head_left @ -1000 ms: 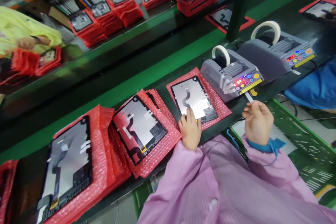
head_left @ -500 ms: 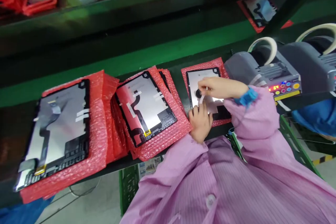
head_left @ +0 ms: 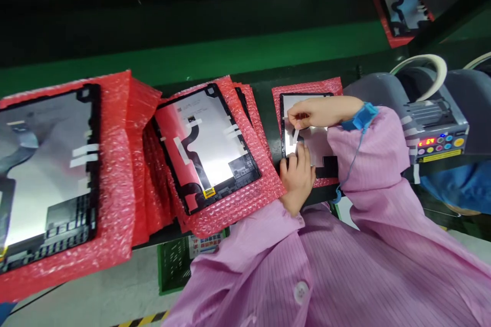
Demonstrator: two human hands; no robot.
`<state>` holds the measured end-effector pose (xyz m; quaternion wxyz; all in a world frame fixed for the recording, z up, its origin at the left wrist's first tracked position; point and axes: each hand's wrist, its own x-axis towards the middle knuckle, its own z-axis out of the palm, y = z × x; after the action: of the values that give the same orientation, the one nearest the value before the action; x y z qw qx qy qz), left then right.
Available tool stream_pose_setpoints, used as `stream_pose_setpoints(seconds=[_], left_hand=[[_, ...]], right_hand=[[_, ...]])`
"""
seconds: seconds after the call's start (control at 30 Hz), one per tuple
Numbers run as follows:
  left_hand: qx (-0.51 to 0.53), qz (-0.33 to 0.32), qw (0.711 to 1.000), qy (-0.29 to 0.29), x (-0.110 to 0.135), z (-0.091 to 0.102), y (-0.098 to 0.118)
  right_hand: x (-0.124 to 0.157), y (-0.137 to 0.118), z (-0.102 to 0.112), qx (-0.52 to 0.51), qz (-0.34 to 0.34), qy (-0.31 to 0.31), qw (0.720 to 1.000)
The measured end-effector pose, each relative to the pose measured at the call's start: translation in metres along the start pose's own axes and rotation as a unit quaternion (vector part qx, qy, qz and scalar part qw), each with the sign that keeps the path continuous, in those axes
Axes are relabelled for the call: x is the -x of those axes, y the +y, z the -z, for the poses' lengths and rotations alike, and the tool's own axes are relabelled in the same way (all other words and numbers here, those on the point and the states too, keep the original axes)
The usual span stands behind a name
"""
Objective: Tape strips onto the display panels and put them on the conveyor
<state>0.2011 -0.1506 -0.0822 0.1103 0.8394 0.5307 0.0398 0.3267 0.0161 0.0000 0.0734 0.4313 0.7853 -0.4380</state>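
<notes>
A tablet screen panel [head_left: 320, 148], silvery with a black frame, lies in front of me on red bubble wrap [head_left: 276, 107]. Over its upper part my right hand [head_left: 309, 111] is closed in a pinch on a short strip of white tape [head_left: 295, 136], which reaches down to the panel. My left hand [head_left: 297, 176] rests on the panel's lower left part, its fingers laid out flat just below the strip. A blue wrist strap [head_left: 360, 116] with a cord circles my right wrist. The dark flex cable under my hands is mostly hidden.
To the left, a second panel [head_left: 215, 148] tops a bubble-wrapped stack, and another panel [head_left: 49, 163] lies further left. A grey tape dispenser [head_left: 437, 117] with a lit display stands right. Another panel [head_left: 406, 7] sits at the back right. A green crate [head_left: 172, 265] is below.
The view has shifted, so the left panels sit further left and the dispenser further right. My right hand still pinches the tape; the dark round part beside it is now mostly covered.
</notes>
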Motion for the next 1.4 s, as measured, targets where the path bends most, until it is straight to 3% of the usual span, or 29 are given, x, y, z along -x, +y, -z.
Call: stream_pose_setpoints(seconds=[0.37,0.53,0.73,0.97,1.13,1.23,1.3,1.4], left_hand=[[-0.059,0.000,0.998,-0.003,0.000,0.010,0.015],[-0.065,0.000,0.998,0.011,0.001,0.008,0.014],[-0.057,0.011,0.998,0.032,0.001,0.004,0.014],[-0.058,-0.001,0.998,0.015,-0.002,0.009,0.012],[-0.043,0.005,0.999,-0.002,-0.003,0.009,0.012],[-0.017,0.007,1.000,-0.008,-0.002,0.004,0.010],[-0.001,0.008,1.000,0.006,0.000,0.000,0.008],[0.004,0.004,0.999,0.044,0.005,-0.006,0.004]], right_hand=[[-0.015,0.017,-0.009,-0.020,-0.038,-0.024,0.999],[-0.020,0.016,-0.012,0.023,-0.064,-0.030,0.997],[-0.020,0.016,-0.016,0.064,-0.051,0.002,0.997],[-0.018,0.015,-0.032,0.155,-0.055,0.063,0.984],[-0.030,0.019,-0.033,0.125,-0.137,0.194,0.963],[-0.031,0.014,-0.038,0.092,-0.178,0.324,0.925],[-0.012,0.003,-0.051,0.066,-0.174,0.409,0.893],[0.051,-0.020,-0.087,0.004,-0.066,0.478,0.876]])
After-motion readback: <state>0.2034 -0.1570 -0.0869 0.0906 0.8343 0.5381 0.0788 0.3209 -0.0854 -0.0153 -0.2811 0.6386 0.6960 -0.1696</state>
